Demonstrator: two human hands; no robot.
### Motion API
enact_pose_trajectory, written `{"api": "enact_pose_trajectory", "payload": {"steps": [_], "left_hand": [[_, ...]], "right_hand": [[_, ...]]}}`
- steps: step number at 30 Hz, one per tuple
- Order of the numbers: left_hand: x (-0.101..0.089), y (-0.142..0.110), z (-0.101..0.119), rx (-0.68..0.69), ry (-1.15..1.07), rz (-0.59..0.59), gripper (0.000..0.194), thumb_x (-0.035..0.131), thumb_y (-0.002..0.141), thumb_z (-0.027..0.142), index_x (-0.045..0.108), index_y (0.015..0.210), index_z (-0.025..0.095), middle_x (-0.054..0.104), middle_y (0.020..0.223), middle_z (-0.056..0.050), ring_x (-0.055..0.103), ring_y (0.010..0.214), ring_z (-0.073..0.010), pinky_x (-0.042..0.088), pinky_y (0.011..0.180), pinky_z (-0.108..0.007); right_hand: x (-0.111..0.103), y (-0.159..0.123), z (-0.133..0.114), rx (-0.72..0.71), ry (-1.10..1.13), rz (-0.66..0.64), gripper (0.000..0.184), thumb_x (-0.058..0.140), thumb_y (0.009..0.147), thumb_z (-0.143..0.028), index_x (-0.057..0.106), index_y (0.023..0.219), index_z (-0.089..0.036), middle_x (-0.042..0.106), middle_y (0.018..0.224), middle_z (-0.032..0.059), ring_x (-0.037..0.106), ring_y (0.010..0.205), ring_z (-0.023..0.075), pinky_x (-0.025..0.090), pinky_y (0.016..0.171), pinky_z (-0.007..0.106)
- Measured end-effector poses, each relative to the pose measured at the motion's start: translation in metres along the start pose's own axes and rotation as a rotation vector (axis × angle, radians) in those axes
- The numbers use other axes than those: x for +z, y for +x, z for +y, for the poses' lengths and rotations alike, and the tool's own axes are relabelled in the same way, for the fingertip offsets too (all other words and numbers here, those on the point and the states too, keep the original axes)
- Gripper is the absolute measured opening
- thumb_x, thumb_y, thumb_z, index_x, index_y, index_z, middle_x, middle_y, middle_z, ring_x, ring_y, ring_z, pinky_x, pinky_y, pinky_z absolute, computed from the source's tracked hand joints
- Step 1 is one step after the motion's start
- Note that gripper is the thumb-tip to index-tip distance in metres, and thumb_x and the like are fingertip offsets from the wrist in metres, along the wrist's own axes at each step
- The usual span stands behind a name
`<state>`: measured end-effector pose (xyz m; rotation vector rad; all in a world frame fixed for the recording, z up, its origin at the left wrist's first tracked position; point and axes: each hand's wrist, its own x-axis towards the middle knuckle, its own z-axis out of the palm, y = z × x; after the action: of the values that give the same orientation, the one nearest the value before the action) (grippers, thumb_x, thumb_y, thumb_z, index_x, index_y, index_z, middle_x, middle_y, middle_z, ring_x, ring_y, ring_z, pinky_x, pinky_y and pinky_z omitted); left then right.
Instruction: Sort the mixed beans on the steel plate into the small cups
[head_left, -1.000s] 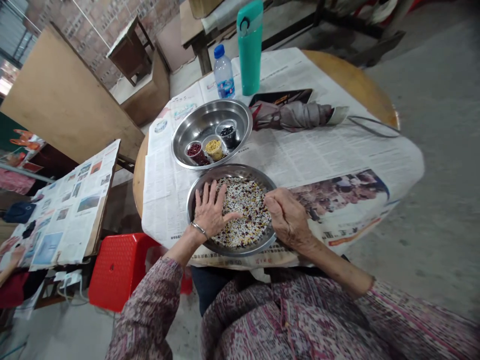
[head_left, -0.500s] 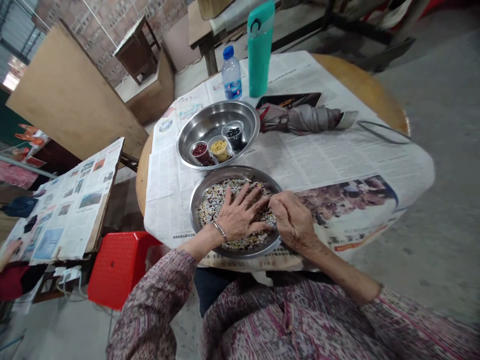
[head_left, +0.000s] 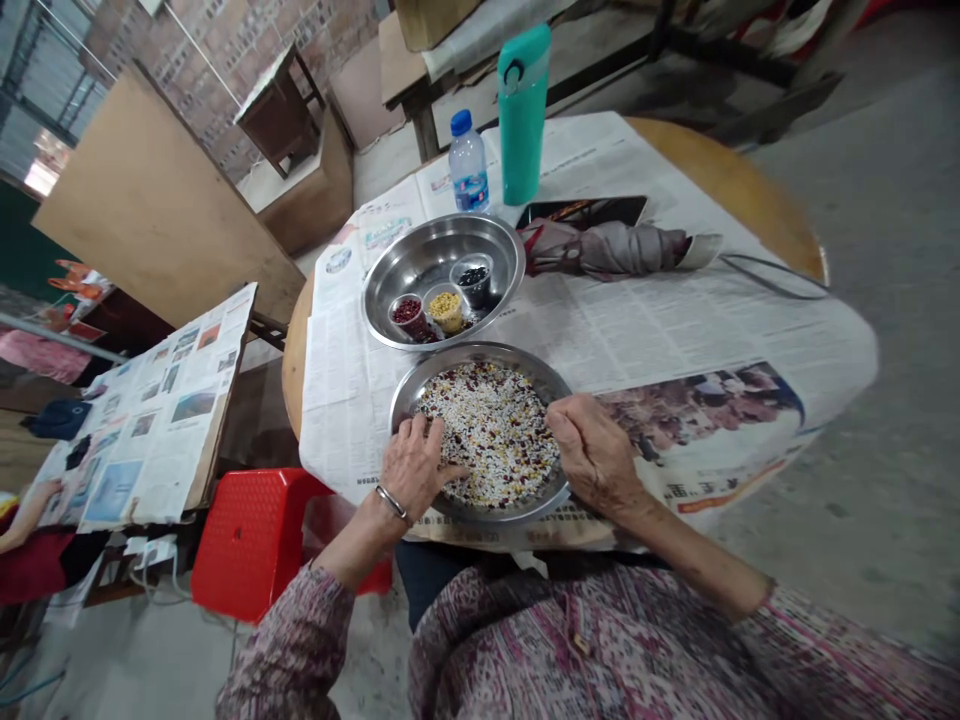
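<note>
Newspaper over a round wooden worktop (head_left: pixel 720 165) carries a steel basin (head_left: pixel 480 353) with mixed beans and grains (head_left: pixel 491 430). Left hand (head_left: pixel 415 468) lies a little spread on the mix; right hand (head_left: pixel 596 455) curls at the rim, pinching nothing visible, perhaps. Three small cups (head_left: pixel 448 308) in a second bowl (head_left: pixel 416 262) still hold beans.

A bare work shed, brick-walled and concrete-floored

A brick wall (head_left: pixel 225 90) stands at eleven o'clock, with a plywood board (head_left: pixel 157 210) leaning at ten; a concrete floor (head_left: pixel 847 400) spreads at three; a red plastic stool (head_left: pixel 240 540) sits at seven; a round wooden table (head_left: pixel 720 165) lies under newspapers at twelve.
</note>
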<state>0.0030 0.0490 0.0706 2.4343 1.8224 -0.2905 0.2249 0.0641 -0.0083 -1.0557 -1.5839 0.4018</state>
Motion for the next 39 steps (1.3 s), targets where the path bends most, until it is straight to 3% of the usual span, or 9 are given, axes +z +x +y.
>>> {"api": "enact_pose_trajectory", "payload": {"steps": [3, 7, 15, 21, 23, 26, 30, 35, 39], "left_hand": [[-0.005, -0.010, 0.007, -0.024, -0.150, -0.095, 0.049, 0.074, 0.082, 0.034, 0.049, 0.121, 0.019, 0.053, 0.119, -0.010, 0.054, 0.111, -0.0264, 0.052, 0.094, -0.042], [0.004, -0.014, 0.024, 0.003, -0.448, -0.117, 0.038, 0.065, 0.081, 0.010, 0.048, 0.115, 0.021, 0.050, 0.111, -0.005, 0.056, 0.100, -0.0189, 0.051, 0.094, -0.035], [0.021, 0.036, 0.045, 0.129, -0.580, 0.076, 0.027, 0.055, 0.085, 0.005, 0.055, 0.106, 0.022, 0.053, 0.106, -0.003, 0.057, 0.098, -0.0172, 0.052, 0.091, -0.031], [0.014, 0.054, 0.022, 0.086, -0.350, 0.280, 0.015, 0.054, 0.095, 0.026, 0.061, 0.108, 0.021, 0.058, 0.114, -0.007, 0.056, 0.108, -0.0201, 0.049, 0.097, -0.035], [0.011, 0.046, 0.016, 0.220, -0.251, 0.287, 0.033, 0.055, 0.094, 0.043, 0.060, 0.120, 0.022, 0.056, 0.131, -0.009, 0.051, 0.122, -0.0244, 0.045, 0.105, -0.041], [0.010, 0.035, 0.013, 0.585, -0.120, 0.157, 0.063, 0.049, 0.090, 0.065, 0.048, 0.139, 0.026, 0.043, 0.151, -0.008, 0.034, 0.142, -0.0277, 0.030, 0.118, -0.049], [0.016, 0.037, 0.021, 0.800, -0.003, 0.045, 0.067, 0.042, 0.092, 0.067, 0.035, 0.148, 0.031, 0.031, 0.159, -0.005, 0.018, 0.151, -0.0283, 0.013, 0.121, -0.061], [0.025, 0.057, 0.031, 0.729, 0.043, 0.100, 0.069, 0.035, 0.094, 0.065, 0.031, 0.151, 0.026, 0.025, 0.162, -0.008, 0.013, 0.152, -0.0271, 0.010, 0.119, -0.065], [0.026, 0.065, 0.021, 0.507, 0.072, 0.161, 0.073, 0.034, 0.093, 0.067, 0.026, 0.153, 0.025, 0.025, 0.162, -0.009, 0.014, 0.152, -0.0301, 0.011, 0.118, -0.067]], "right_hand": [[0.000, -0.001, 0.000, 0.010, 0.003, -0.007, 0.017, 0.042, 0.096, -0.022, 0.047, 0.080, -0.024, 0.051, 0.072, 0.0012, 0.050, 0.070, 0.0183, 0.041, 0.067, 0.035], [-0.001, 0.000, -0.001, 0.039, 0.004, -0.015, 0.017, 0.043, 0.095, -0.024, 0.048, 0.079, -0.025, 0.052, 0.073, 0.0021, 0.051, 0.070, 0.0192, 0.042, 0.067, 0.036], [-0.001, -0.001, 0.000, 0.014, -0.026, -0.030, 0.017, 0.042, 0.096, -0.021, 0.049, 0.081, -0.024, 0.055, 0.076, 0.0025, 0.053, 0.073, 0.0187, 0.043, 0.069, 0.035], [-0.001, 0.001, -0.004, 0.025, -0.008, -0.022, 0.017, 0.043, 0.095, -0.018, 0.049, 0.080, -0.023, 0.054, 0.076, 0.0016, 0.052, 0.072, 0.0176, 0.043, 0.070, 0.034], [-0.002, 0.002, -0.005, 0.042, 0.006, -0.018, 0.017, 0.044, 0.094, -0.019, 0.050, 0.079, -0.023, 0.055, 0.076, 0.0016, 0.053, 0.072, 0.0177, 0.043, 0.071, 0.034], [-0.002, 0.002, -0.005, 0.052, 0.010, -0.032, 0.017, 0.043, 0.095, -0.021, 0.051, 0.079, -0.024, 0.057, 0.076, 0.0022, 0.054, 0.072, 0.0186, 0.044, 0.071, 0.035], [-0.002, 0.002, -0.004, 0.048, 0.003, -0.052, 0.017, 0.043, 0.095, -0.021, 0.051, 0.080, -0.024, 0.058, 0.077, 0.0031, 0.055, 0.074, 0.0191, 0.045, 0.070, 0.036], [-0.002, 0.002, -0.005, 0.031, 0.005, -0.056, 0.018, 0.043, 0.095, -0.019, 0.052, 0.080, -0.023, 0.058, 0.077, 0.0031, 0.055, 0.075, 0.0189, 0.045, 0.072, 0.035], [-0.002, 0.003, -0.005, 0.020, -0.004, -0.043, 0.017, 0.044, 0.095, -0.018, 0.052, 0.081, -0.023, 0.058, 0.078, 0.0028, 0.054, 0.074, 0.0185, 0.045, 0.071, 0.035]]}}
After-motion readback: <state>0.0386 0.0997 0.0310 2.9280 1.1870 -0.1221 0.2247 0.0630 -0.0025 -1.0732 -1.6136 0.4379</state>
